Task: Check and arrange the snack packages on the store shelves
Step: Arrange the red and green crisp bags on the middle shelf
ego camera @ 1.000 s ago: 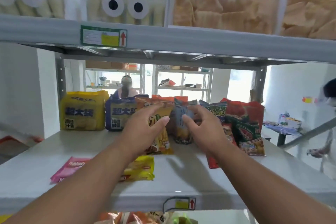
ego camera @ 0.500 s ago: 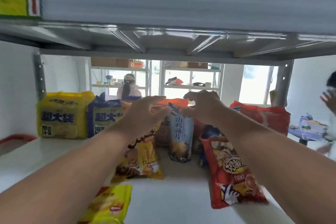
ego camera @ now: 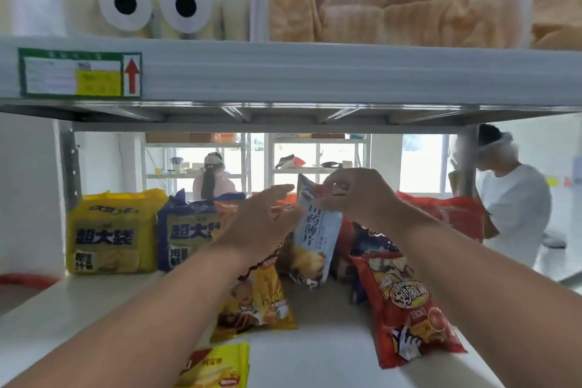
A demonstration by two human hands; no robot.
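A light blue snack bag (ego camera: 316,239) stands upright mid-shelf. My right hand (ego camera: 352,195) pinches its top edge. My left hand (ego camera: 261,224) is just left of it with fingers extended, thumb against the bag's side. In front of the left hand a yellow chip bag (ego camera: 258,299) leans back. A red chip bag (ego camera: 409,309) lies tilted under my right forearm. Dark blue and red bags (ego camera: 365,239) crowd behind it.
A yellow noodle pack (ego camera: 110,233) and a blue noodle pack (ego camera: 185,236) stand at the back left. A small yellow bag (ego camera: 217,368) lies flat at the shelf front. The upper shelf (ego camera: 315,75) hangs low overhead. A person in white (ego camera: 510,198) stands behind on the right.
The light blue bag has been lifted a little and stood upright by my right hand. My left hand moved in close to its side. The camera tilted up again.
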